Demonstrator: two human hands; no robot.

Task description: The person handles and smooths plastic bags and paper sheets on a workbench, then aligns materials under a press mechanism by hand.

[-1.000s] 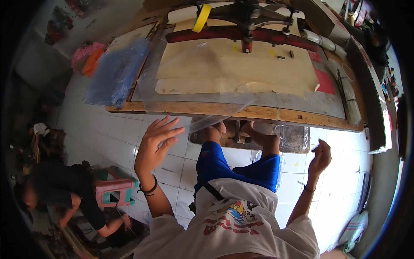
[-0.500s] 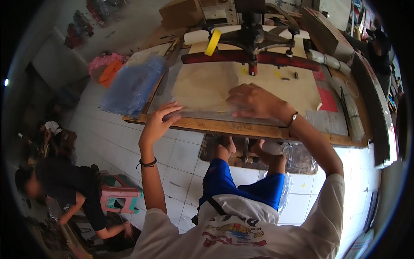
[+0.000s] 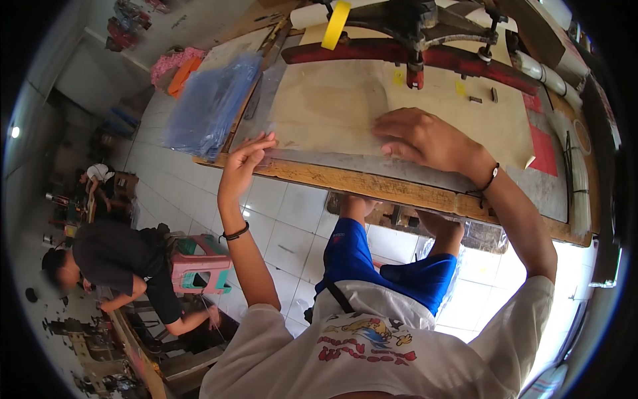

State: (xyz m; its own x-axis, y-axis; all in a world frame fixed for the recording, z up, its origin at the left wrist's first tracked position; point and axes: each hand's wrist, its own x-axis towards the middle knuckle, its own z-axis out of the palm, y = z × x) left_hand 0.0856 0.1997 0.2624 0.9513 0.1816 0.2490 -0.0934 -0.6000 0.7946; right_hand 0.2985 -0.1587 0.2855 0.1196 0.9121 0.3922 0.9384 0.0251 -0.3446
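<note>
A clear plastic sheet lies over the left part of the tan board, under the red bar of a black metal press. My left hand is at the sheet's front left corner by the wooden table edge, fingers stretched out and fingertips touching the plastic. On the sheet's right edge rests my right hand, its fingers slightly bent and the thumb apart from them. Neither hand visibly grips anything. The right fingertips are slightly blurred.
Blue-tinted plastic sheets are stacked left of the board. A yellow tape roll hangs on the press. Small metal pieces and a red patch lie right. A co-worker bends near a pink-green stool.
The clear sheet has come down flat onto the board. My right hand has moved from beside my body onto it, and my left hand has risen to its corner. The view has shifted.
</note>
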